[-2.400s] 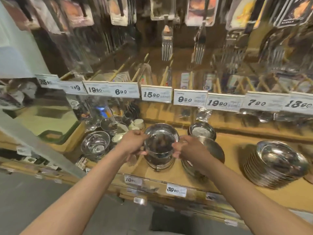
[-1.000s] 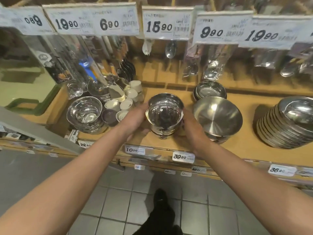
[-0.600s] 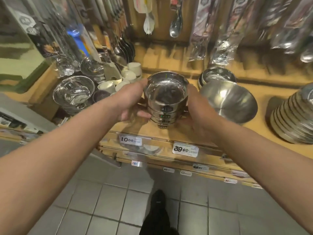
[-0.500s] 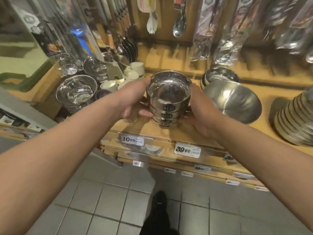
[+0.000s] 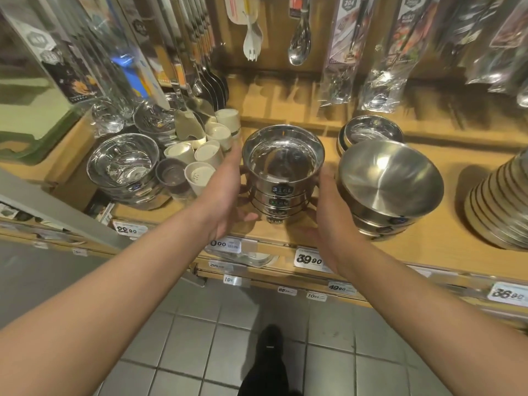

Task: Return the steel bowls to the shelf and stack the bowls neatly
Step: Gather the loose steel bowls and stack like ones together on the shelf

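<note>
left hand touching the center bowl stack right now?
Cannot tell. In the head view the left hand lies open against the bowl stack's side, but the stack hides its fingertips.

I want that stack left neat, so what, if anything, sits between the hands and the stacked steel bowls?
Nothing visible. The left hand and right hand flank the steel bowl stack on the shelf directly.

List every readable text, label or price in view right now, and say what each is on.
"316L": sticker on the top bowl of the stack of steel bowls between the left hand and right hand.
"39 90": price tag on the shelf edge.
"22 90": price tag.
"36 90": price tag.
"49 90": lower tag.
"304": hanging utensil pack.
Other tags, stickers, packaging: too blurred.
</note>
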Tool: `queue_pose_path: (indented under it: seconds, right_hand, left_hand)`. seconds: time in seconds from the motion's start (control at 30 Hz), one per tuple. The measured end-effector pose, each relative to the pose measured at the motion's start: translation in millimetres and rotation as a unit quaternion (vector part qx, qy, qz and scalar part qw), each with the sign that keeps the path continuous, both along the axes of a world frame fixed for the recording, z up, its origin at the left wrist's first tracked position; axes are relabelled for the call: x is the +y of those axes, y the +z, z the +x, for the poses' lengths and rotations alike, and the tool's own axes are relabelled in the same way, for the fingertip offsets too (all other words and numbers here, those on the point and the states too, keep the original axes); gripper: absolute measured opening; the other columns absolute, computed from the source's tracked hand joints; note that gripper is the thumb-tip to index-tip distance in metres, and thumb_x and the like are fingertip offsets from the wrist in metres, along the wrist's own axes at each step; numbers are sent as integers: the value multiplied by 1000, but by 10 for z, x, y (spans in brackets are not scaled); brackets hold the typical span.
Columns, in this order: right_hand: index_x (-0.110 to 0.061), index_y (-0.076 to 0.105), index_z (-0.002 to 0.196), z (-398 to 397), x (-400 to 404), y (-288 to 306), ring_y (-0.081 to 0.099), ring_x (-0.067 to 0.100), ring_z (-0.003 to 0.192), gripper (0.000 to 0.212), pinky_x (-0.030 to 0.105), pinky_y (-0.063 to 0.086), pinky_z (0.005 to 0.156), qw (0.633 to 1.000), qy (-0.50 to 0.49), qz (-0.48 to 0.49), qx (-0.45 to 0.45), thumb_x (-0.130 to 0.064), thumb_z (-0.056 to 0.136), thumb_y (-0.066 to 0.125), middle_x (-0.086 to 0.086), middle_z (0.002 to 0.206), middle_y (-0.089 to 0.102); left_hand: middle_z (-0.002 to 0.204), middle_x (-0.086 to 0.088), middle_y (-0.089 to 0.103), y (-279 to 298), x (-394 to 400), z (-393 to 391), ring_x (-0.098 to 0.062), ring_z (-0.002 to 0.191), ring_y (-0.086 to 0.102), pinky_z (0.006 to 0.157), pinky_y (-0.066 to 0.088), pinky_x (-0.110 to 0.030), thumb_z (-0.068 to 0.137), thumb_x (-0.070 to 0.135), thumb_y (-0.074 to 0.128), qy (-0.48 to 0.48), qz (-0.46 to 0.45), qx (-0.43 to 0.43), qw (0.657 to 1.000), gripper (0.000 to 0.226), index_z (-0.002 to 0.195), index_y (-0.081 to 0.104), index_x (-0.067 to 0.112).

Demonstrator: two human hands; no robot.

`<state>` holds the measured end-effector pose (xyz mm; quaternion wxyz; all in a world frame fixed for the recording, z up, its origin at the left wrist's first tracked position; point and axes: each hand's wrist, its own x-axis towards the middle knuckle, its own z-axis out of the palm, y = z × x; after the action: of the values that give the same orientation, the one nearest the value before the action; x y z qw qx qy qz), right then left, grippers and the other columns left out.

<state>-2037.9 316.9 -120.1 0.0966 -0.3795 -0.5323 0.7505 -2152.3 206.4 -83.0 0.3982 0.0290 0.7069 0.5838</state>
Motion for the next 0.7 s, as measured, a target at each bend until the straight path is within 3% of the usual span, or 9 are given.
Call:
queue_pose_path:
  seconds: [0.1,0.2,0.3,0.4,0.53,0.6,0.63,0.7]
  right_hand:
    - [-49,72,76,-80,19,-25,65,7,94,43,38,58,82,999,-21,-26,12,-61,98,37,-27,76,73]
    - [-42,68,90,-194,84,-8,65,4,89,35,26,53,66,999,-38,-29,14,-57,99,38,-17,86,74]
    - [-36,66,100,-306,133,37,63,6,92,34,29,54,73,997,-61,-43,21,-55,100,37,-11,99,69]
    - [-35,67,102,-378,169,65,63,7,96,35,31,55,78,997,-61,-36,24,-54,100,37,-10,100,70]
    - [-36,69,96,-395,168,132,65,10,102,33,35,55,91,997,-59,-48,31,-52,99,40,-12,92,76]
    - [-34,68,92,-318,124,187,62,12,107,32,40,51,100,995,-65,-69,33,-52,95,43,-8,98,73]
    - [-36,69,88,-236,83,218,60,12,109,30,41,50,100,994,-68,-78,25,-53,92,45,-8,102,70]
    - [-45,74,81,28,-42,319,62,10,110,30,37,55,90,996,-60,-71,-1,-54,93,48,-12,108,68]
  left_hand:
    - [129,-2,63,-7,44,-21,-26,113,61,85,53,-45,102,62,27,8,8,-1,1000,55,131,59,29]
    - [113,-4,68,21,130,-79,-24,96,64,85,51,-40,102,56,28,15,0,-1,1000,54,128,62,22]
    - [97,-1,68,56,239,-151,-23,85,61,77,51,-37,102,48,30,28,7,3,1000,49,122,64,19]
    - [93,0,67,72,306,-219,-21,80,62,61,54,-29,101,44,33,30,12,4,999,39,110,64,23]
    - [109,-3,66,77,321,-280,-20,88,62,63,52,-29,102,49,32,35,18,-15,999,44,118,64,22]
    - [114,-3,67,89,283,-252,-18,91,63,63,53,-29,103,51,33,47,30,-26,998,47,124,63,22]
    - [108,-1,71,88,240,-202,-15,87,66,65,55,-29,102,53,34,62,30,-33,997,47,123,63,22]
    - [74,6,77,48,105,-12,-10,67,72,71,53,-31,102,54,35,89,19,-42,995,43,109,63,21]
